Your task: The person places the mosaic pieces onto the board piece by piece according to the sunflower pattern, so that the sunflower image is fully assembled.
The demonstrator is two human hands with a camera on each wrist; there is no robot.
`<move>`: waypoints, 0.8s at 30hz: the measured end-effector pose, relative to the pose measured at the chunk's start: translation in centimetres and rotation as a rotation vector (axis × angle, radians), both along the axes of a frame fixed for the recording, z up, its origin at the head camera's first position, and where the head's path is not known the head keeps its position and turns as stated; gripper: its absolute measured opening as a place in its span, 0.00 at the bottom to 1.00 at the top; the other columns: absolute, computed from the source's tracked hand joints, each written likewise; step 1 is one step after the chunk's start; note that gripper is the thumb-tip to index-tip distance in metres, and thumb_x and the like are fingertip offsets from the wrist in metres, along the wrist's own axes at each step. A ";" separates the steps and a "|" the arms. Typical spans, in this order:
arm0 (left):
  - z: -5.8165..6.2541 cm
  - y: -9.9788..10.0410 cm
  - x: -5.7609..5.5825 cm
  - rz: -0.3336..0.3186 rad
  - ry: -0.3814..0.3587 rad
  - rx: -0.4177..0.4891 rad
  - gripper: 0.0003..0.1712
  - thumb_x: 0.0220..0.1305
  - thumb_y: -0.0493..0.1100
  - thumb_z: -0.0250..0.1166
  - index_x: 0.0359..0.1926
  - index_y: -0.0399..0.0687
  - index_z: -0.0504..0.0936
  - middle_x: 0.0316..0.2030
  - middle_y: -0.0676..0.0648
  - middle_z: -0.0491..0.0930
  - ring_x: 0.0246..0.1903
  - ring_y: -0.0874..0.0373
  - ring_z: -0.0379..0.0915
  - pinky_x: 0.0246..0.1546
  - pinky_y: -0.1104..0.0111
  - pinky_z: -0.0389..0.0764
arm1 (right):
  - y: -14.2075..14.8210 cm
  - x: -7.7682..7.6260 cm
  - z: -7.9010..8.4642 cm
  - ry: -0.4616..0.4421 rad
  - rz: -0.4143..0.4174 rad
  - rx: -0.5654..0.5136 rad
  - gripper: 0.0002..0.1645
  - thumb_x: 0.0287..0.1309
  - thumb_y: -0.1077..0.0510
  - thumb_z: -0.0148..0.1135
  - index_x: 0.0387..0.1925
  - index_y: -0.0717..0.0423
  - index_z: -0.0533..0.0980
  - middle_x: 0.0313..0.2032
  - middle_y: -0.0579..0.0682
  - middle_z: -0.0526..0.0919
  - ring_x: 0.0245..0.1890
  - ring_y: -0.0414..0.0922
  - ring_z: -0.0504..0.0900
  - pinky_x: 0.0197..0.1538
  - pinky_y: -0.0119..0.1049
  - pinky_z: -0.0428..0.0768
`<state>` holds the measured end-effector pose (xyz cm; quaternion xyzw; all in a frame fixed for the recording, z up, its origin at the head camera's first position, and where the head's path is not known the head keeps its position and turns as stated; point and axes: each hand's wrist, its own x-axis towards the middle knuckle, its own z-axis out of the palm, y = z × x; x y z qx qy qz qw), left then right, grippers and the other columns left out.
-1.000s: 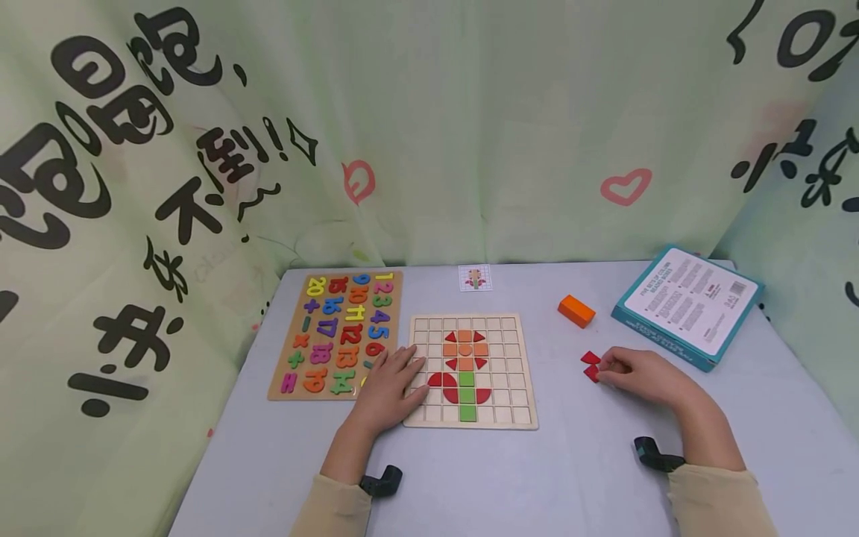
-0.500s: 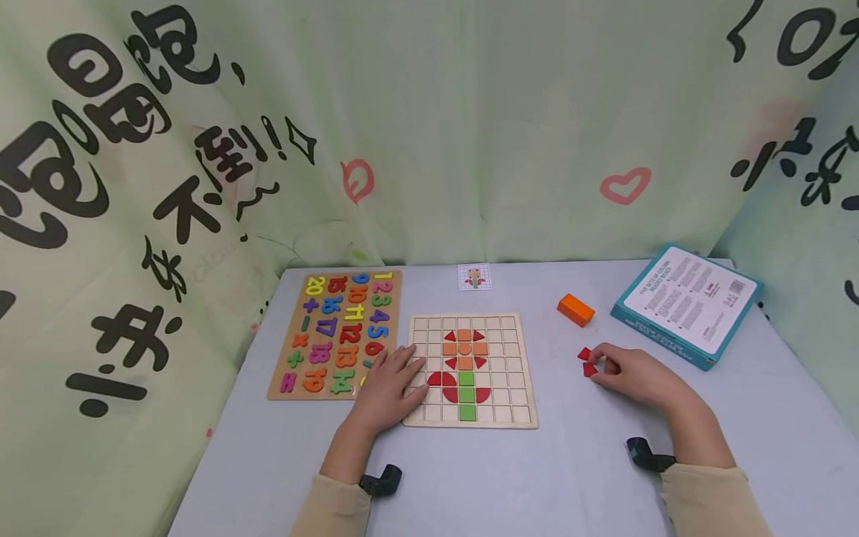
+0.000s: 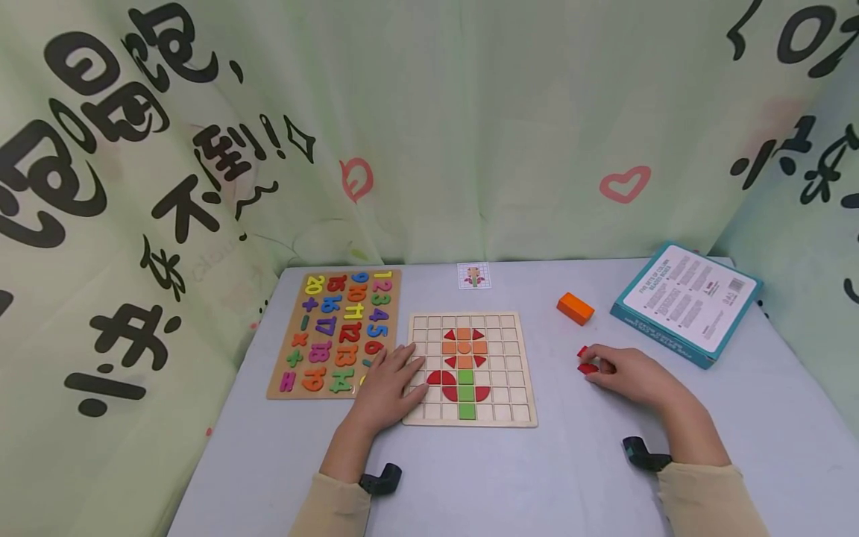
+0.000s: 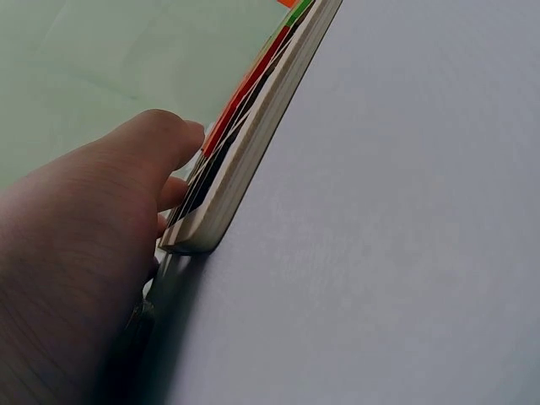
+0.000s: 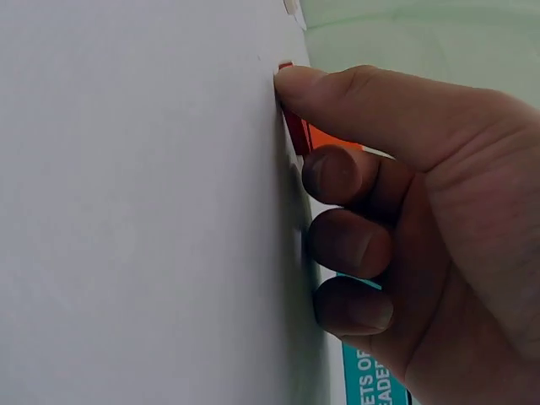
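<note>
My left hand lies with fingers spread across the left edge of the square wooden grid board, its little-finger side overlapping the number board. Red, orange and green pieces form a flower in the grid. In the left wrist view the thumb is at the board's edge. On the right, my right hand has thumb and index finger at two small red pieces, pinching the nearer one close to the tabletop. The right wrist view shows the thumb tip on a red piece, other fingers curled, index finger hidden.
An orange block lies beyond the right hand. A teal box with a white label sits at the back right. Behind the grid board is a small pattern card. A pale green curtain hangs behind the table.
My right hand has shifted slightly left along with the red pieces, and its fingertips now cover more of them. The left hand stays in place on the board.
</note>
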<state>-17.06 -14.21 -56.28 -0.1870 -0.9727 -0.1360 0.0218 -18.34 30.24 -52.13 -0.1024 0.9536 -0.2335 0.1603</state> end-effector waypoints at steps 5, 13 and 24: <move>0.0 0.0 0.0 -0.004 0.006 0.005 0.34 0.67 0.67 0.53 0.69 0.61 0.71 0.74 0.52 0.62 0.75 0.53 0.55 0.78 0.51 0.47 | 0.3 0.1 0.1 -0.039 -0.040 -0.020 0.20 0.61 0.48 0.65 0.53 0.46 0.75 0.26 0.46 0.72 0.27 0.43 0.71 0.25 0.30 0.67; 0.0 0.0 -0.1 0.000 -0.002 0.002 0.34 0.67 0.67 0.53 0.70 0.62 0.71 0.74 0.52 0.61 0.75 0.54 0.55 0.78 0.51 0.47 | 0.7 0.0 0.1 -0.039 -0.048 -0.036 0.18 0.62 0.50 0.64 0.51 0.49 0.75 0.26 0.46 0.72 0.28 0.43 0.71 0.25 0.30 0.67; 0.0 0.0 0.0 0.005 -0.012 -0.003 0.35 0.67 0.67 0.53 0.70 0.62 0.70 0.75 0.53 0.61 0.75 0.54 0.54 0.78 0.52 0.46 | -1.0 -0.2 0.9 0.004 -0.001 -0.083 0.16 0.62 0.50 0.65 0.50 0.48 0.75 0.26 0.45 0.73 0.29 0.42 0.72 0.27 0.29 0.70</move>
